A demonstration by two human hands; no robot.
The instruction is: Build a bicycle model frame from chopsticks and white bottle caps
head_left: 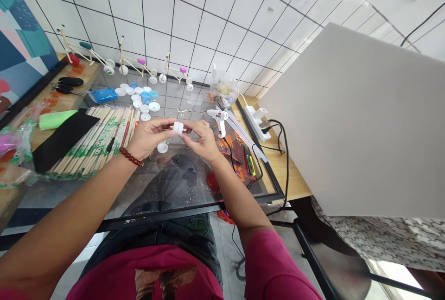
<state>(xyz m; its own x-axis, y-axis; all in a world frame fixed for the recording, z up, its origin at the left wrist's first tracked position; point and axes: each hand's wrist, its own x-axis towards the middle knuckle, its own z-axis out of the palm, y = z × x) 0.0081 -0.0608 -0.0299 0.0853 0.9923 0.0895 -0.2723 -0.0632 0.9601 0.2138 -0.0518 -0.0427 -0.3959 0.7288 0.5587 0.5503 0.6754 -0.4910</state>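
Note:
Above the glass tabletop (146,188), my left hand (148,137) and my right hand (203,141) meet over a pair of white bottle caps (178,127) set against each other. Short pale stick ends poke out on both sides of the caps. Thumb and fingers of each hand pinch the piece, the left from its left side and the right from its right. A bead bracelet (130,156) circles my left wrist. Just below the hands lies a loose white cap (162,147). To the right of my right hand rests a white glue gun (219,119).
Three stick tricycle models (134,63) stand along the tiled wall. White and blue caps (141,97) lie behind my left hand, wrapped chopsticks (93,144) to its left. At right are glue sticks (239,128), a power strip (257,124) and cables. A large white panel (351,124) rises beyond.

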